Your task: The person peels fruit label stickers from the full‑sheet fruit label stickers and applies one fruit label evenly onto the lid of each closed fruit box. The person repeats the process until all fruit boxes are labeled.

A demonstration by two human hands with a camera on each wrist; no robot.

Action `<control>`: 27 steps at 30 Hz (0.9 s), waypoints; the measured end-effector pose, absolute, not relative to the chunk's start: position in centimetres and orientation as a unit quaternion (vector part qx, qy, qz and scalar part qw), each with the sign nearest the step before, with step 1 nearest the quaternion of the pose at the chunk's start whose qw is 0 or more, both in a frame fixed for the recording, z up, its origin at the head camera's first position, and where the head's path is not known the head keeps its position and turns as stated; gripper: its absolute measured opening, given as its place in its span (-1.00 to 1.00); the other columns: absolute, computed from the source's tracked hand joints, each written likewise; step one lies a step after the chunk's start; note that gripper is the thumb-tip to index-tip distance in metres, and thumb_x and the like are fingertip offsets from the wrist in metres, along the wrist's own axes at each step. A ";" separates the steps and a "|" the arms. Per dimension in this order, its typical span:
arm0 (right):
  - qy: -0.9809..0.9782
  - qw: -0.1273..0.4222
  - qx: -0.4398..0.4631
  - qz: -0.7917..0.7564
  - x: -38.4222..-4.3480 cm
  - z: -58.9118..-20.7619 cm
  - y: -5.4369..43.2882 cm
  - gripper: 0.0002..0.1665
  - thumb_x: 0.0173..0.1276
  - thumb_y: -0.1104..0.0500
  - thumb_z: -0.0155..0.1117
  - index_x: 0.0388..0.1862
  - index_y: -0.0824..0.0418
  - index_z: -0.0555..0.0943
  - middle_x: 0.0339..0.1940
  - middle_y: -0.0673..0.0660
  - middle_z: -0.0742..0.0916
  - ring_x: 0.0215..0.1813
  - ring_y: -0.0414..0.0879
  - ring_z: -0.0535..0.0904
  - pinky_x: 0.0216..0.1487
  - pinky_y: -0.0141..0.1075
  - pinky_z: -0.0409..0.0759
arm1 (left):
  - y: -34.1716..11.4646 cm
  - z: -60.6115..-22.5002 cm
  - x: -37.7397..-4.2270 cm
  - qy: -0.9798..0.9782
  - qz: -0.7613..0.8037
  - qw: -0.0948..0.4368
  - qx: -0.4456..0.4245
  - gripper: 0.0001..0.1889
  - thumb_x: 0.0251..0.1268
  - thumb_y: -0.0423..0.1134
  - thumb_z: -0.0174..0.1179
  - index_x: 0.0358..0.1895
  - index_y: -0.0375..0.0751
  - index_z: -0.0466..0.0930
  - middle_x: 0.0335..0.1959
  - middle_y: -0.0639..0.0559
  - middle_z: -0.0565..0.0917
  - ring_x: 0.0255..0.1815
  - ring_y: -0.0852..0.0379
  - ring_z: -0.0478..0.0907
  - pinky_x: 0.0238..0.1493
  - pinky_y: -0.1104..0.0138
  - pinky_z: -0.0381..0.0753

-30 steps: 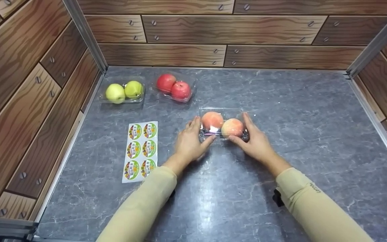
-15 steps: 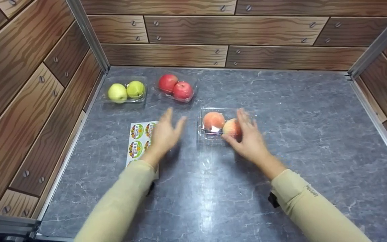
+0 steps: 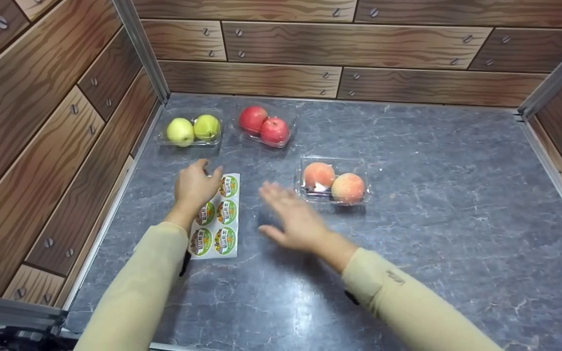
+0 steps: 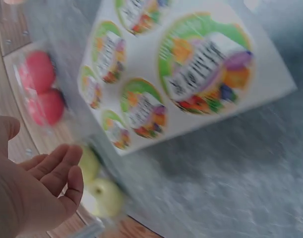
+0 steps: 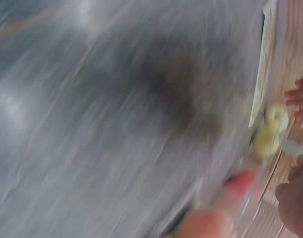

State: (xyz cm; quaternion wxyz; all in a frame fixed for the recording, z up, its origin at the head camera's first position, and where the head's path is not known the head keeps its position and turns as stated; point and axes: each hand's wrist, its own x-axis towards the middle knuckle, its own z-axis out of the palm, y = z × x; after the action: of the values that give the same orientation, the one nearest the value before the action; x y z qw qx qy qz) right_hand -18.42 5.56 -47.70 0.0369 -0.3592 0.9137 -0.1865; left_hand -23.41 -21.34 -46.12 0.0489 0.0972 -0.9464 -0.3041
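Observation:
My left hand (image 3: pixel 196 187) hovers over the upper left part of a white sheet of round fruit stickers (image 3: pixel 213 219). In the left wrist view its fingers (image 4: pixel 57 168) are loosely bent with nothing between them, and the sticker sheet (image 4: pixel 141 106) lies beside. My right hand (image 3: pixel 295 219) is between the sheet and a clear plastic box (image 3: pixel 305 197), fingers extended and holding nothing. Inside that box sit two peaches (image 3: pixel 348 188). The right wrist view is badly blurred.
At the back left stands a clear box with two yellow-green fruits (image 3: pixel 180 132). Beside it, another clear box holds two red apples (image 3: pixel 274 131). Wood-patterned walls (image 3: pixel 281 46) enclose the grey marbled tabletop (image 3: pixel 437 214) at the back and sides.
My left hand let go of the peach box and moved left over the sticker sheet. My right hand has left the box too and swung left. The box stays on the table.

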 end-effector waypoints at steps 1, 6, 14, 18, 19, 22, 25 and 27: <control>0.911 0.047 -0.368 -0.179 -18.2 -47.9 4.9 0.02 0.61 -0.24 0.15 0.78 0.15 -0.02 0.77 0.11 0.03 0.76 0.10 -0.06 0.71 0.04 -0.11 | -21.6 -46.3 -23.4 -0.948 -0.300 0.047 0.098 -0.38 0.55 0.06 0.17 0.43 -0.35 0.53 0.07 -0.31 0.76 0.09 -0.29 0.71 0.13 -0.12 0.64; 0.900 0.075 -0.406 -0.136 -17.6 -49.2 2.2 -0.08 0.66 -0.20 0.08 0.76 0.21 0.07 0.76 0.18 0.12 0.75 0.15 0.01 0.70 0.08 -0.05 | -22.5 -47.2 -23.5 -0.953 -0.285 0.031 0.094 -0.37 0.53 0.01 0.18 0.43 -0.42 0.51 0.12 -0.38 0.73 0.15 -0.35 0.68 0.20 -0.13 0.62; 0.898 0.086 -0.410 -0.136 -18.0 -50.2 0.0 -0.14 0.65 -0.16 0.09 0.74 0.21 0.16 0.74 0.21 0.21 0.73 0.14 0.08 0.68 0.11 0.02 | -23.2 -48.2 -23.9 -0.962 -0.259 -0.008 0.089 -0.30 0.53 0.02 0.15 0.52 -0.43 0.38 0.36 -0.46 0.56 0.37 -0.41 0.51 0.40 -0.16 0.47; 0.901 0.089 -0.403 -0.134 -18.4 -50.6 -0.5 -0.15 0.67 -0.16 0.06 0.74 0.19 0.15 0.74 0.18 0.20 0.73 0.13 0.08 0.69 0.11 0.00 | -23.5 -48.7 -23.9 -0.966 -0.243 -0.027 0.089 -0.27 0.54 0.02 0.13 0.56 -0.44 0.32 0.42 -0.47 0.50 0.44 -0.43 0.44 0.47 -0.17 0.40; 0.901 0.092 -0.402 -0.133 -18.4 -50.8 -0.6 -0.16 0.68 -0.17 0.04 0.74 0.19 0.14 0.75 0.18 0.19 0.73 0.13 0.07 0.69 0.11 0.00 | -23.6 -48.7 -23.8 -0.966 -0.239 -0.032 0.089 -0.26 0.54 0.02 0.12 0.56 -0.45 0.30 0.43 -0.48 0.48 0.44 -0.44 0.43 0.47 -0.18 0.38; 0.901 0.099 -0.401 -0.130 -18.6 -51.1 -0.8 -0.18 0.70 -0.17 0.00 0.75 0.16 0.13 0.75 0.16 0.17 0.74 0.12 0.05 0.69 0.11 -0.02 | -23.8 -49.0 -23.7 -0.968 -0.232 -0.044 0.090 -0.24 0.54 0.03 0.09 0.57 -0.46 0.27 0.45 -0.48 0.46 0.46 -0.46 0.40 0.49 -0.19 0.35; 0.900 0.105 -0.402 -0.134 -18.6 -51.4 -1.0 -0.21 0.71 -0.14 -0.02 0.75 0.15 0.14 0.75 0.15 0.18 0.74 0.12 0.05 0.69 0.12 -0.02 | -24.0 -49.3 -23.7 -0.968 -0.227 -0.050 0.090 -0.24 0.54 0.05 0.08 0.56 -0.46 0.29 0.43 -0.49 0.47 0.44 -0.47 0.42 0.48 -0.20 0.36; 0.898 0.106 -0.404 -0.135 -18.7 -51.5 -1.0 -0.23 0.72 -0.12 -0.04 0.75 0.14 0.15 0.75 0.13 0.19 0.74 0.12 0.05 0.69 0.12 -0.01 | -24.0 -49.4 -23.7 -0.969 -0.225 -0.051 0.090 -0.25 0.53 0.05 0.08 0.55 -0.46 0.31 0.42 -0.50 0.49 0.42 -0.48 0.43 0.47 -0.20 0.37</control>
State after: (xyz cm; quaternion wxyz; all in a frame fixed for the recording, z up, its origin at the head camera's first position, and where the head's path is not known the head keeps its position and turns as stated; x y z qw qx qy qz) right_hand -18.66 -1.03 -51.53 0.1061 -0.4042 0.8984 -0.1349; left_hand -23.72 -24.02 -49.43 -0.0509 0.0896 -0.9690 -0.2245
